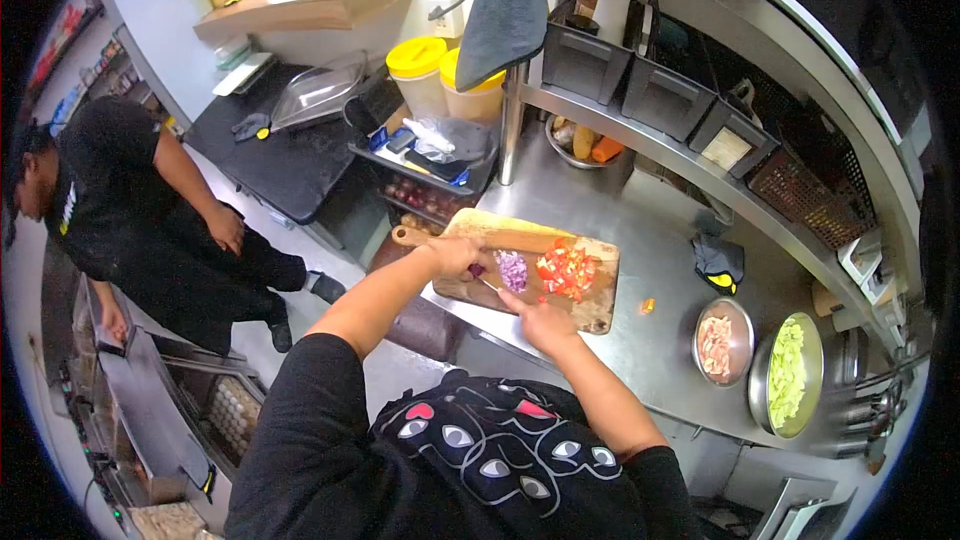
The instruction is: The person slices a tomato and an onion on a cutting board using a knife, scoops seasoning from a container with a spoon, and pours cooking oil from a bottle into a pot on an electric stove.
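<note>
A wooden cutting board (590,315) lies on the steel counter. On its left part my left hand (458,254) is closed over a piece of red onion (477,269). My right hand (545,322) grips a knife (490,285), whose blade points toward the onion and my left hand; most of the handle is hidden in my fingers. Chopped purple onion (512,271) forms a small pile beside the blade. To its right sits a larger pile of diced red and orange pieces (567,270).
At the right stand a bowl of pale pink pieces (715,345) and a bowl of chopped green pieces (788,375). A dark cloth (719,262) lies behind them. Shelf bins (668,100) overhang the counter. Another person (150,210) stands at the left.
</note>
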Tool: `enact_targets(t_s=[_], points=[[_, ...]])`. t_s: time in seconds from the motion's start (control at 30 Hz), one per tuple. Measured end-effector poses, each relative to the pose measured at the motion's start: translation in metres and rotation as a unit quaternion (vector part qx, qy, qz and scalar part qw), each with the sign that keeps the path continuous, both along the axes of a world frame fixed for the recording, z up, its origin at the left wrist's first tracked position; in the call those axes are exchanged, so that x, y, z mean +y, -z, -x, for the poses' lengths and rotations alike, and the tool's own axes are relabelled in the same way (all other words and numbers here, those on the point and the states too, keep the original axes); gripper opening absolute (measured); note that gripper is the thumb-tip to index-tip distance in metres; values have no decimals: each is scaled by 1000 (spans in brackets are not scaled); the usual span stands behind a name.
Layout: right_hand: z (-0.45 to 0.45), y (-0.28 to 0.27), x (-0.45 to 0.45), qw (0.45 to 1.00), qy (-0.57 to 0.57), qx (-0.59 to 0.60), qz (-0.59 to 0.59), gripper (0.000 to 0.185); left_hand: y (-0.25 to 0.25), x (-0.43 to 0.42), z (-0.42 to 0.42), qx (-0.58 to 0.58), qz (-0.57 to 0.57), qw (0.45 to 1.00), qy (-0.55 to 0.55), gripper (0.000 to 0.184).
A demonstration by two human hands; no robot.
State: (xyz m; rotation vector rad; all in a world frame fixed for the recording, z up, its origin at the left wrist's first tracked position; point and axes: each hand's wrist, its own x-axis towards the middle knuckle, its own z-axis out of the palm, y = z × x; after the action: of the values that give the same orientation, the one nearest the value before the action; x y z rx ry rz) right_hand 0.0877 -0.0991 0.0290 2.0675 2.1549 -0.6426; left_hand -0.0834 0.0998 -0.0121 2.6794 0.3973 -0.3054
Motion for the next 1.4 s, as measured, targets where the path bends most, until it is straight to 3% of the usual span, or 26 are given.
enact_targets(t_s=[0.1, 0.2, 0.3, 0.4, 0.57, 0.77, 0.93, 1.4], points=[[-11, -26, -13, 999, 1, -9, 54, 63, -5, -5, 2, -13, -12, 1000, -21, 46], [-37, 5, -36, 992, -10, 101, -76, 61, -9, -21, 7, -47, -16, 990, -134, 47], [-23, -40, -38, 976, 111, 157, 98, 62, -10, -42, 7, -107, -17, 962, -251, 53], [-14, 6, -38, 962, 110, 249, 7, 63, 11, -42, 6, -124, -11, 947, -295, 65], [17, 14, -25, 968, 145, 207, -5, 64, 12, -53, -7, -62, -58, 928, -363, 59], [24, 20, -20, 968, 152, 195, -31, 63, 3, -53, -9, -76, 1, 936, -344, 44], [25, -3, -17, 970, 173, 171, -22, 63, 10, -48, -11, -42, -1, 939, -340, 42], [23, 23, -8, 969, 157, 188, -48, 61, 3, -56, -18, -3, -38, 944, -327, 38]])
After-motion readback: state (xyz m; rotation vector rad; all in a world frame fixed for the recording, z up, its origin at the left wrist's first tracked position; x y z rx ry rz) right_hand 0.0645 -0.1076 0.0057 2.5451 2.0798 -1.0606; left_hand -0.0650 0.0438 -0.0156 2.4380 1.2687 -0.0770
